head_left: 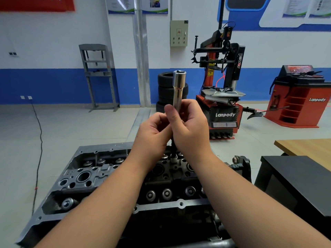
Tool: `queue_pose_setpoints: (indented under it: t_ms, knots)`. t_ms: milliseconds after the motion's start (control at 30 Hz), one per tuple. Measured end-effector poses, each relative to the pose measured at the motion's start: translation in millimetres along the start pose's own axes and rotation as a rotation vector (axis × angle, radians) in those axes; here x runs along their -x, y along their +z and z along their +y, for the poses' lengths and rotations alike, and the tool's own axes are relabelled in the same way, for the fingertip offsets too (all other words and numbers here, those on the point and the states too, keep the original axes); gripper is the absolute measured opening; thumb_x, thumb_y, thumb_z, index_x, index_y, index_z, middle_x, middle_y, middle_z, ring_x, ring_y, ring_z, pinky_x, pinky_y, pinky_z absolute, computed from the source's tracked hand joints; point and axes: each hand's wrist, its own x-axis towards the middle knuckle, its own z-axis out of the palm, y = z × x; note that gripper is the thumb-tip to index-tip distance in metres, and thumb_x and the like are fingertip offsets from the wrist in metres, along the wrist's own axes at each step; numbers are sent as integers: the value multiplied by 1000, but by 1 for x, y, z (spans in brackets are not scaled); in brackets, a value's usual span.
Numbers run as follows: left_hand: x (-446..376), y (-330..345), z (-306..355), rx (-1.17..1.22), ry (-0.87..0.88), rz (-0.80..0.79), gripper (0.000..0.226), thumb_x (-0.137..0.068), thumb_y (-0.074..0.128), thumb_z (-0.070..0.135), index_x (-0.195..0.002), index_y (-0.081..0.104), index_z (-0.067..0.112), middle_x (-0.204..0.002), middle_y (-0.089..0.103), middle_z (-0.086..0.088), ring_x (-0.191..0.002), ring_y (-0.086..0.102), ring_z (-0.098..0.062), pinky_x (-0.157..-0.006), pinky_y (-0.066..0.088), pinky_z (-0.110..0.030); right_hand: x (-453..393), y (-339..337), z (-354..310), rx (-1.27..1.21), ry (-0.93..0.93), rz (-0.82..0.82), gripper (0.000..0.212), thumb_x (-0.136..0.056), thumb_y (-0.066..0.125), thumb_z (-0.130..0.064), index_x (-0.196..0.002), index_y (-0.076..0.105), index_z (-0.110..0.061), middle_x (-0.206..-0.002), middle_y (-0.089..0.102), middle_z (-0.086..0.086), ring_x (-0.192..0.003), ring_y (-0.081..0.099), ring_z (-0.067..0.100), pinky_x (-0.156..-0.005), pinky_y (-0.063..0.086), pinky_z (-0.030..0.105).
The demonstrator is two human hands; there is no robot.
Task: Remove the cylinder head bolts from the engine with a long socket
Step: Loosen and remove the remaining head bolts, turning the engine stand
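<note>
A long chrome socket (178, 86) stands upright in front of me, open end up, above the engine's cylinder head (100, 176). My left hand (154, 129) pinches its lower part with thumb and fingers. My right hand (191, 127) is curled round the same lower end from the right. A dark shaft (173, 147) runs down from between my hands toward the head; what it joins is hidden. The head shows valve springs, round bores and bolt holes; my forearms cover its middle.
A black cabinet (295, 185) and a wooden tabletop (308, 147) stand to the right. Beyond the engine are stacked tyres (166, 92), a red tyre changer (222, 104), a red wheel balancer (297, 97) and a grey press frame (98, 76). A black cable (38, 140) crosses the floor at left.
</note>
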Motion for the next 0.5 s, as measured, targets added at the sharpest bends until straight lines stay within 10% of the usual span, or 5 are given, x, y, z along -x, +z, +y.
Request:
queue_pose_setpoints:
  t_ms: [233, 500]
  knots:
    - [3, 5, 3, 38, -57, -105, 31, -108, 48, 40, -110, 75, 24, -98, 78, 0, -93, 75, -15, -75, 59, -25, 0, 2, 2, -16, 22, -33, 26, -102, 50, -35, -94, 68, -17, -84, 67, -9, -77, 63, 3, -67, 45, 9]
    - [0, -1, 0, -34, 6, 27, 7, -98, 70, 20, -102, 75, 17, -94, 78, -6, -91, 75, -23, -80, 63, -39, 1, 2, -1, 0, 2, -24, 11, -94, 64, -35, -89, 55, -35, -78, 65, -22, -77, 66, 3, -69, 50, 17]
